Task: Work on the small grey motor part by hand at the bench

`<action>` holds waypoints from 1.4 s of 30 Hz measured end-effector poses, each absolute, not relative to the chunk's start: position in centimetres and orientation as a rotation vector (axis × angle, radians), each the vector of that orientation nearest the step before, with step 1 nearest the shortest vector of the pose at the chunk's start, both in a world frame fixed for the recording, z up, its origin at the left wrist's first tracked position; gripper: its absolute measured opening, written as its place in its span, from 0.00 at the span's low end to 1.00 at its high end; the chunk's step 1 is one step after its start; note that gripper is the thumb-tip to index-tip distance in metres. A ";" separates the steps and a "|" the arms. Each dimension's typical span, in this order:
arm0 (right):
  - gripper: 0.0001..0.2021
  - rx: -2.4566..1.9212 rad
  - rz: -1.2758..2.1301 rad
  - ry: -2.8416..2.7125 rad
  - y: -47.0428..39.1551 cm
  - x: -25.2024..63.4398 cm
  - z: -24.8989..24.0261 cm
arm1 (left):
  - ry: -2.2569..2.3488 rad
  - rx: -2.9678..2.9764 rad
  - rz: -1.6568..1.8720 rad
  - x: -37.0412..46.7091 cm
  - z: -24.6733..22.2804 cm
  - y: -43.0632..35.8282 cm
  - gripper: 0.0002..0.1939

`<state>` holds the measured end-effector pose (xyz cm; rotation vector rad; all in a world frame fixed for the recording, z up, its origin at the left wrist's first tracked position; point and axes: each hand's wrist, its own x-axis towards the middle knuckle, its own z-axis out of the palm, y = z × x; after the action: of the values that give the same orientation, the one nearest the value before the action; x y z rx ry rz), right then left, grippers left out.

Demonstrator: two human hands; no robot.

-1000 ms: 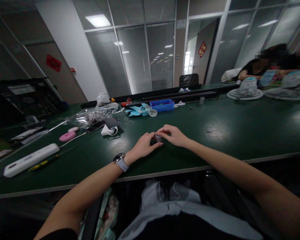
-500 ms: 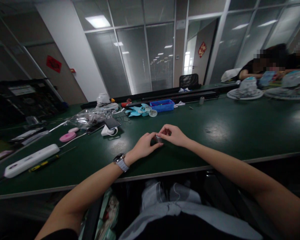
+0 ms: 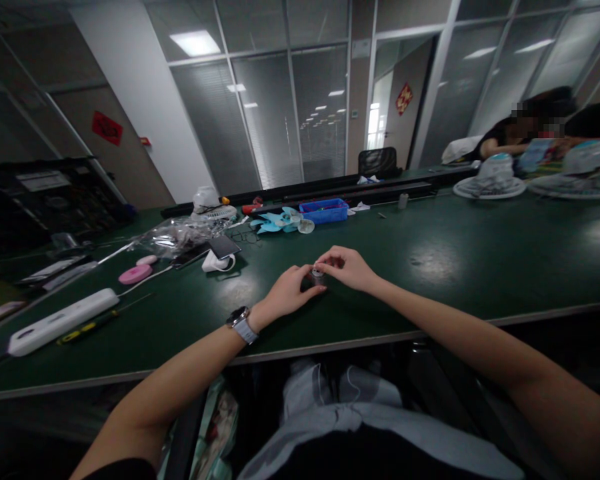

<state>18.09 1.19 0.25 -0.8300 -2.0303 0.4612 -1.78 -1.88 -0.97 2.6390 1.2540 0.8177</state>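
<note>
A small greyish cylinder [image 3: 319, 276] stands on the green table [image 3: 380, 300] in front of me. My left hand [image 3: 293, 291] holds it from the left, thumb on the near side and fingers on the far side. At its top rim, my right hand [image 3: 346, 267] has thumb and index finger pinched together. Whatever the right fingertips grip is too small to make out. A watch [image 3: 242, 325] is on my left wrist.
Left lie a white power strip [image 3: 64, 321], a yellow-black screwdriver [image 3: 87, 328], a pink round object [image 3: 135, 274] and a white charger [image 3: 217, 262]. Behind are blue fan blades [image 3: 280, 221] and a blue tray [image 3: 325, 211]. People sit at the far right by fan parts [image 3: 490, 185].
My right hand has shifted slightly up and left at the cylinder's top, and more of the top shows. My left hand stays in place.
</note>
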 end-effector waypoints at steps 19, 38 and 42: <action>0.11 -1.190 0.340 -2.249 3.2 20.2 0.1 | 1.629 2.545 0.866 -2.6 -1.6 -1.0 0.19; 0.15 -1.010 0.737 -2.172 3.0 19.5 -1.1 | 1.549 2.553 0.885 -2.5 -1.5 -1.1 0.18; 0.15 -0.807 0.618 -2.015 2.1 19.0 -0.4 | 1.485 2.567 0.858 -2.3 -1.3 -1.4 0.18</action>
<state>18.95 2.09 -0.36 -0.8066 -2.0150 0.6184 -2.31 -1.39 -1.32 2.5666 1.4851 0.8576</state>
